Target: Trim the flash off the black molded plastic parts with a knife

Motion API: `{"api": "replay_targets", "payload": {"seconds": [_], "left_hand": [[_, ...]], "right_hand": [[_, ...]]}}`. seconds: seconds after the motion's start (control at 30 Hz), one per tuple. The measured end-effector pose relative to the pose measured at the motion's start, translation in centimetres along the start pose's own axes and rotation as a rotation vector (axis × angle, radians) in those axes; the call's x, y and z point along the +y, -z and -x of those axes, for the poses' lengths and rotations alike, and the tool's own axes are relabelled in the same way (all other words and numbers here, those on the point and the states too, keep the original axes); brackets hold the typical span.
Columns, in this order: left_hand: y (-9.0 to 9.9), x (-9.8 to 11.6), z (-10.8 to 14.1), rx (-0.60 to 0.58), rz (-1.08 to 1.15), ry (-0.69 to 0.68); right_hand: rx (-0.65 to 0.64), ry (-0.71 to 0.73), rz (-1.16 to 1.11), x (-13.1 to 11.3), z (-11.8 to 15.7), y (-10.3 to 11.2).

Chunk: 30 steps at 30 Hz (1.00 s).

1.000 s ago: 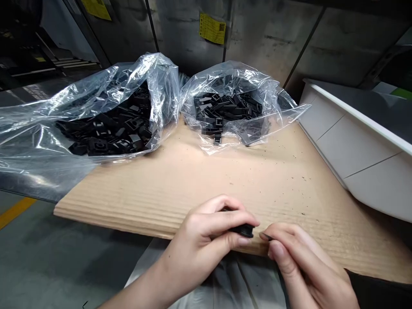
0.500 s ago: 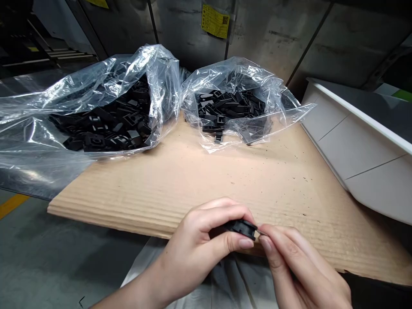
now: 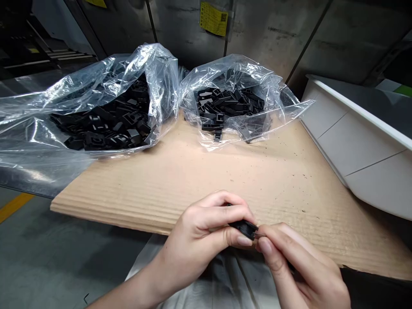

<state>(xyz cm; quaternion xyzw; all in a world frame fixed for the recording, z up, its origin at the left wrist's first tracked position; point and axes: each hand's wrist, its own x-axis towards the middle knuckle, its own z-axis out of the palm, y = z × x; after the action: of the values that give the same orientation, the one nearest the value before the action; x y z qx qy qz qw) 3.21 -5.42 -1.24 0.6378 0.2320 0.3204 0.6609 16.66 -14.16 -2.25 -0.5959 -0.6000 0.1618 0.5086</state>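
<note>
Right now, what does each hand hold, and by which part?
The left hand holds a black part by its sides. The right hand pinches a thin piece; one end shows at the black part, the gripped portion is hidden.

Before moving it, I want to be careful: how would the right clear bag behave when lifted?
The right clear bag is likely floppy: its film looks creased. The black parts may spill, since its mouth gapes and some lie near its edge.

Beyond the left hand lie two bags of parts, side by side; beyond the right hand, rightward, a bin.
</note>
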Motion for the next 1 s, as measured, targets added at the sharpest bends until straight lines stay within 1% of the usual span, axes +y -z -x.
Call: {"api": "replay_targets", "payload": {"seconds": [0.13,0.27,0.37,0.43,0.5,0.6,0.67,0.73,0.77,0.83,0.87,0.93,1.0], "left_hand": [[0.1,0.1,-0.1,-0.024,-0.021,-0.007],[0.2,0.2,-0.2,-0.038,-0.019,0.003],[0.4,0.3,-0.2,-0.045,-0.012,-0.006],[0.5,0.3,-0.1,-0.058,-0.008,-0.009],[0.5,0.3,-0.1,-0.076,-0.005,-0.012],[0.5,0.3,-0.1,-0.096,-0.010,-0.017],[0.5,0.3,-0.2,-0.067,-0.014,-0.023],[0.4,0.3,-0.3,-0.017,-0.020,-0.030],[0.4,0.3,-0.3,0.006,-0.025,-0.028],[0.3,0.2,-0.3,0.032,-0.031,-0.017],[0.3,0.1,-0.2,0.042,-0.032,-0.012],[0.3,0.0,-0.1,0.054,-0.021,-0.011],[0.2,-0.1,0.0,0.058,-0.021,-0.021]], "right_hand": [[-0.071,0.007,0.004,0.1,-0.2,0.2],[-0.152,-0.022,-0.027,-0.1,-0.6,0.6],[-0.229,-0.023,-0.015,-0.4,-1.1,1.2],[-0.315,-0.054,-0.035,-0.6,-1.6,1.6],[-0.414,-0.128,-0.089,-0.7,-2.1,1.9],[-0.521,-0.341,-0.256,-0.5,-2.4,2.2],[-0.573,-0.457,-0.396,-0.3,-2.3,2.3],[-0.637,-0.491,-0.490,-0.1,-2.0,2.7],[-0.657,-0.486,-0.500,-0.1,-1.9,2.9],[-0.631,-0.427,-0.450,0.1,-1.7,3.4],[-0.576,-0.366,-0.400,0.2,-1.5,3.6],[-0.388,-0.196,-0.228,0.5,-1.1,3.9],[-0.214,-0.006,0.021,0.9,-0.6,3.7]]}}
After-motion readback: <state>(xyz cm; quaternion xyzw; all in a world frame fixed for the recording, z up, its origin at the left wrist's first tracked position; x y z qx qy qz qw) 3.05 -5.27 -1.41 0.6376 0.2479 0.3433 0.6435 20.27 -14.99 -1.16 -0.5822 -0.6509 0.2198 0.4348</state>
